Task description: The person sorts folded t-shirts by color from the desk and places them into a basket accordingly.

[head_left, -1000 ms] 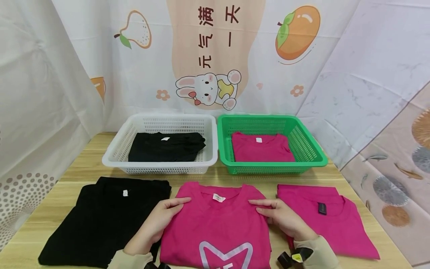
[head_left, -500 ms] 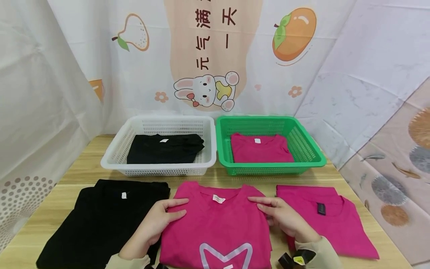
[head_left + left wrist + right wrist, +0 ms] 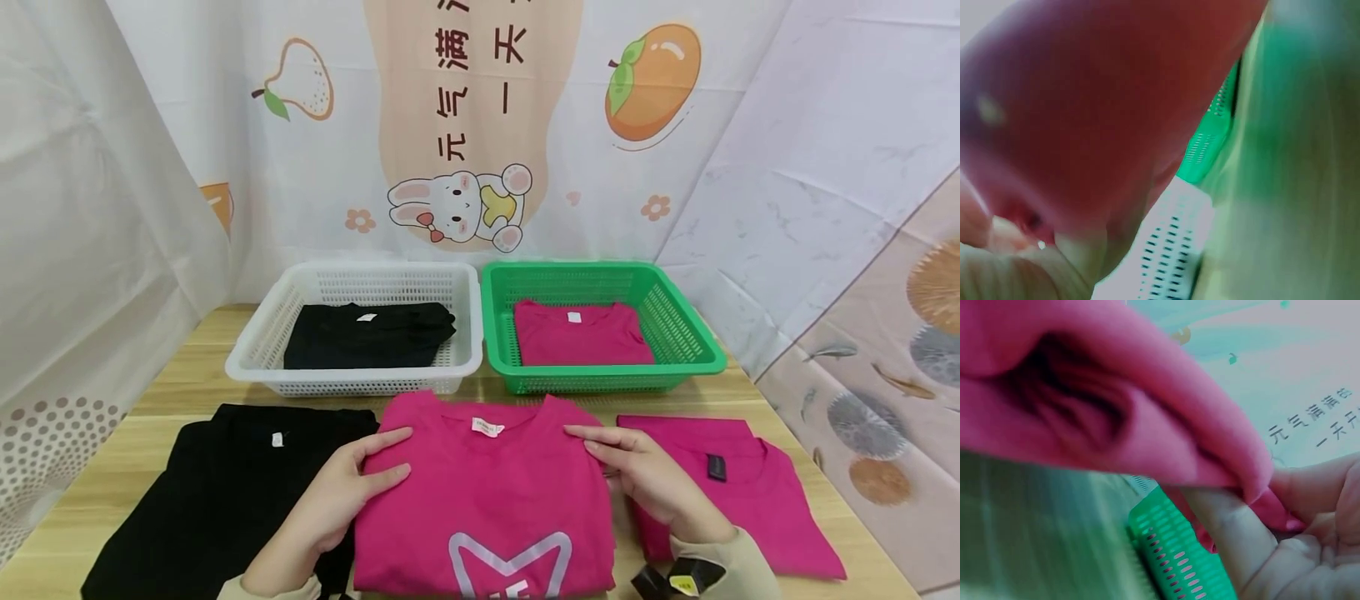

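Observation:
A folded pink T-shirt (image 3: 480,492) with a white neck label and a pale star print spans the space between my two hands. My left hand (image 3: 341,483) grips its left side near the shoulder, with finger and thumb on top. On the opposite side, my right hand (image 3: 652,479) holds the other shoulder edge. The right wrist view shows the shirt's folded layers (image 3: 1166,434) raised off the table and pinched between thumb and fingers. Blurred pink cloth (image 3: 1104,112) fills much of the left wrist view; the fingers beneath are partly hidden.
Behind the shirt stand a white basket (image 3: 360,379) holding a black shirt (image 3: 360,342) and a green basket (image 3: 600,375) holding a pink shirt (image 3: 577,337). A folded black shirt (image 3: 217,492) lies left, another pink shirt (image 3: 750,500) right, on the wooden table (image 3: 172,367).
The held pink T-shirt has risen and looks slightly larger, its collar now nearer the baskets. Both hands have moved with it. The head view has shifted slightly.

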The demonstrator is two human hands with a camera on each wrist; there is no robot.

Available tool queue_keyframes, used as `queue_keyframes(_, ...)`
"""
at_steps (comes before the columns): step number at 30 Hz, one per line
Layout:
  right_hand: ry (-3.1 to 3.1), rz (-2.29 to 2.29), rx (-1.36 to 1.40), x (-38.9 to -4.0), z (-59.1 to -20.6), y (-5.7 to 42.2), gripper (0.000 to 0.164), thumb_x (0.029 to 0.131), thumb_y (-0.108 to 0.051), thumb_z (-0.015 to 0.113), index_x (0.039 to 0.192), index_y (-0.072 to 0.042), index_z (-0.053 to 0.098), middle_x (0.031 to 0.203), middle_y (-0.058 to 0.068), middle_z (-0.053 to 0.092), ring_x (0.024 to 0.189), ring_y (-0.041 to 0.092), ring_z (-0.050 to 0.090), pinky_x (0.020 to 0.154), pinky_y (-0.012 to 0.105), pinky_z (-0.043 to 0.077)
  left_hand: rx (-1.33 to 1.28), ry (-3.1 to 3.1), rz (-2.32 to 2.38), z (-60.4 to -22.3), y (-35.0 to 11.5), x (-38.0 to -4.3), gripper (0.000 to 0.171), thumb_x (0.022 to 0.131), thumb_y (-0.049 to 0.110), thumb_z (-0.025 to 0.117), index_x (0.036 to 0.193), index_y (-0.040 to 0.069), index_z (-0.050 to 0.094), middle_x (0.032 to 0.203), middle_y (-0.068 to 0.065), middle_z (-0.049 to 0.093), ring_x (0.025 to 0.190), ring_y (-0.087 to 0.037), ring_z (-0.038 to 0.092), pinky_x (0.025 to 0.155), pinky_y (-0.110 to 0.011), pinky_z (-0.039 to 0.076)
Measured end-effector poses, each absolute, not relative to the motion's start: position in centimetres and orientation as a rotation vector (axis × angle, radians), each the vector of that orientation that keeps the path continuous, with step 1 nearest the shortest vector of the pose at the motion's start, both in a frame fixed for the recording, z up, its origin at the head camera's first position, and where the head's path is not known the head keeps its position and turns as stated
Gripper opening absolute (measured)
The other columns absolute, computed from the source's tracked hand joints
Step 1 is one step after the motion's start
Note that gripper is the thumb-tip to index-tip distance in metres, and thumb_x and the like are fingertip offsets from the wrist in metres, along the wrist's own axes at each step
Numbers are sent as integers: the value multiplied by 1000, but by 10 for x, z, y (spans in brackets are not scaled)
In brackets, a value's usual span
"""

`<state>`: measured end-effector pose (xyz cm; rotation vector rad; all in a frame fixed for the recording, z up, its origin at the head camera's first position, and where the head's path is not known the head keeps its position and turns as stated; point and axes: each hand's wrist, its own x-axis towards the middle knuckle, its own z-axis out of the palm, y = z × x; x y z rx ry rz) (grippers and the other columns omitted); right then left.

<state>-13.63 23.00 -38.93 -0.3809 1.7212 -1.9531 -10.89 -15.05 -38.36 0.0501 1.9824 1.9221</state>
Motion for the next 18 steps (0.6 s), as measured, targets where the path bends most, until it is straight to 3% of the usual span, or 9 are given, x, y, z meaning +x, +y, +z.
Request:
queue_keyframes(3,1759,-1943,-358,-135,-382,230,38,101,-11,54,137,-21,61,109,-7,72,96,11,71,84,28,59,110,2014,1892,-375,-150,-106,71,88,15,73,151,9,41,148,-25,40,111,-26,64,84,-38,60)
queue_keyframes(5,1792,-1928,-367,-135,-377,230,43,99,-9,57,140,-22,58,95,-9,71,90,9,71,82,26,58,132,2056,1874,-368,-149,-104,76,84,13,77,151,13,41,151,-22,34,116,-28,60,86,-34,59)
queue_keyframes(10,1789,-1929,-497,-135,-369,232,63,91,3,62,149,-19,47,77,-6,70,94,11,71,85,27,58,175,2104,1869,-352,-149,-100,81,79,9,80,150,17,42,155,-16,27,122,-30,53,87,-30,57)
queue_keyframes(11,1779,-1939,-530,-135,-367,233,66,90,6,62,150,-18,45,81,-4,72,97,12,71,86,28,58,184,2097,1874,-349,-150,-99,81,79,9,80,150,17,42,154,-16,29,122,-30,53,87,-31,58)
queue_keyframes(15,1772,-1980,-593,-137,-359,237,70,89,9,60,151,-18,43,72,-7,65,90,9,69,82,25,58,227,2069,1901,-339,-153,-97,81,80,9,79,151,18,40,152,-15,31,121,-30,55,86,-34,59)
queue_keyframes(18,1782,-1999,-593,-139,-352,241,68,90,9,58,150,-20,44,66,-10,60,74,4,66,73,20,56,270,2066,1920,-332,-155,-97,80,82,8,78,152,19,39,155,-13,28,122,-30,55,86,-34,59)
